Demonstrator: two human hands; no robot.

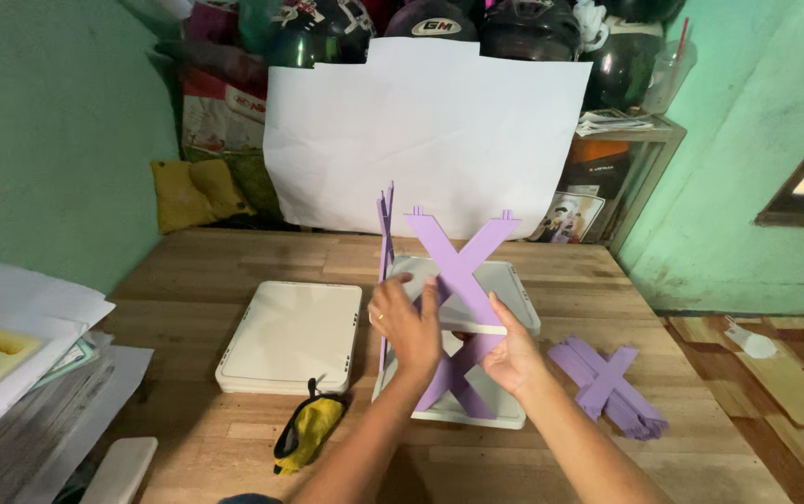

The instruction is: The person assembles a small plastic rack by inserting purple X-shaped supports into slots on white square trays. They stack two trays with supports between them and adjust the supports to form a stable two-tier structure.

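I see the left hand (406, 322) laid open against the upright purple cross piece (459, 280), fingers spread, palm side hidden. The right hand (511, 353) curls loosely about the cross's lower right leg; I cannot tell how firm the hold is. The cross stands between two white trays: upper tray (514, 299) partly covered by it, lower tray (505, 415) mostly behind the hands. A second purple upright (384, 238) shows edge-on. Stacked white trays (290, 336) lie at left; their number is unclear. Flat purple crosses (607, 383) lie piled at right, count unclear. One yellow-black pouch (307, 434) lies near. All rest on the wooden table (225, 261).
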